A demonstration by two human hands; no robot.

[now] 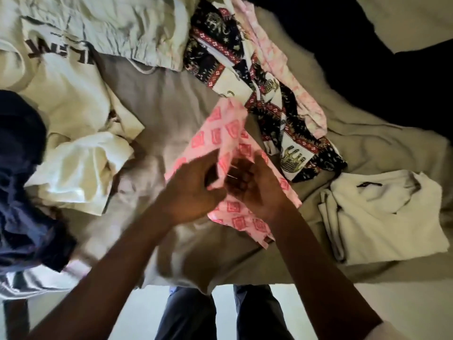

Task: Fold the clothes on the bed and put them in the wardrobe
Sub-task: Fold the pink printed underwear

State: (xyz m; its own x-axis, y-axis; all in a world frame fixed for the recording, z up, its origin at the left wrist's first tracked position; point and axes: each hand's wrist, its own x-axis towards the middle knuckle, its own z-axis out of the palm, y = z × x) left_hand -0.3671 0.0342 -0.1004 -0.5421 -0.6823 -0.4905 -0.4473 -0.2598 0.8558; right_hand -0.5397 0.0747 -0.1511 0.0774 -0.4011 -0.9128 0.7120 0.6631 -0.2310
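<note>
A pink garment with red square prints [220,133] hangs bunched above the middle of the bed [157,94]. My left hand [193,190] grips its left edge with curled fingers. My right hand [252,185] grips the cloth close beside it, fingers curled into the fabric. The two hands almost touch. Part of the garment trails down under my right wrist.
A folded white shirt [387,217] lies at the right. A dark elephant-print cloth [269,94] and pale pink cloth [289,77] stretch behind. A cream lettered sweatshirt [61,89], white cloth [81,168] and dark blue clothes [22,192] sit left. Floor and my legs show below.
</note>
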